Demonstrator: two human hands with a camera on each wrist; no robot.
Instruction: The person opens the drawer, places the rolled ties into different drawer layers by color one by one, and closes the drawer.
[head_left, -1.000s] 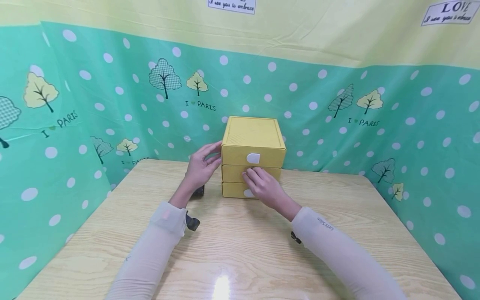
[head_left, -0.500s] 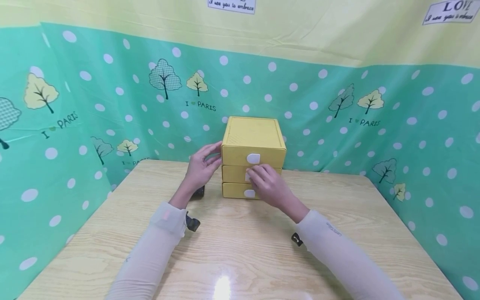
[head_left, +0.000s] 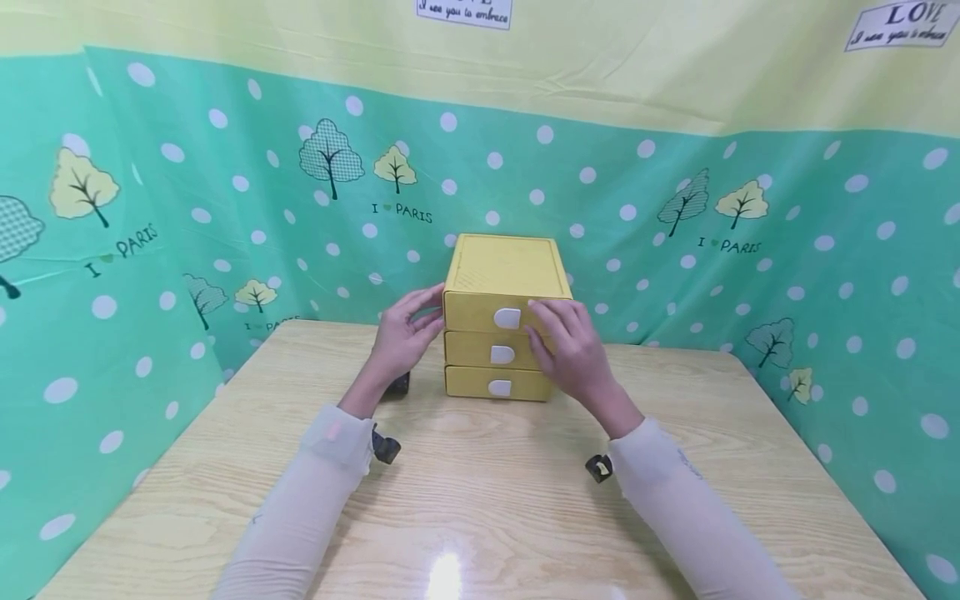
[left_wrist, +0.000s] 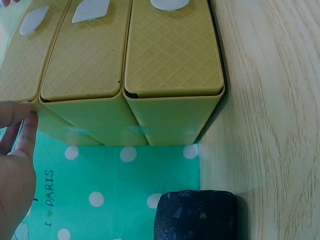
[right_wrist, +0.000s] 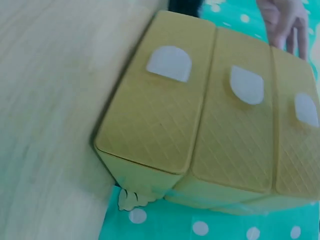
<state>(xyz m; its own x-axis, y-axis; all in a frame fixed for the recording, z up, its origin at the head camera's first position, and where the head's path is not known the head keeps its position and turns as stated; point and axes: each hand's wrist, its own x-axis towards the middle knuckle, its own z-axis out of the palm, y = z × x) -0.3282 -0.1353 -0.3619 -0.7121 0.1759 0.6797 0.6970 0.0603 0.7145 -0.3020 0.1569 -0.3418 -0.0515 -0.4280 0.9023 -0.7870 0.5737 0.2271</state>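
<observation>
A yellow three-drawer unit (head_left: 506, 265) stands at the back of the table, with a white tab on each drawer front. The top drawer (head_left: 472, 312), middle drawer (head_left: 468, 350) and bottom drawer (head_left: 467, 381) are all pushed in. My left hand (head_left: 401, 335) steadies the unit's upper left side with extended fingers; in the left wrist view its fingertips touch the corner near the top drawer. My right hand (head_left: 576, 350) is at the right part of the fronts, its fingers loosely bent over the top and middle drawers and holding nothing. The right wrist view shows the closed drawer fronts (right_wrist: 235, 135).
A dark patterned object (left_wrist: 197, 215) sits on the table (head_left: 465, 483) left of the unit, partly behind my left wrist. A green polka-dot cloth (head_left: 630, 250) hangs behind the unit and along both sides.
My right hand has let go of the middle drawer's tab and moved right and up, uncovering the tab. The left hand stays in place.
</observation>
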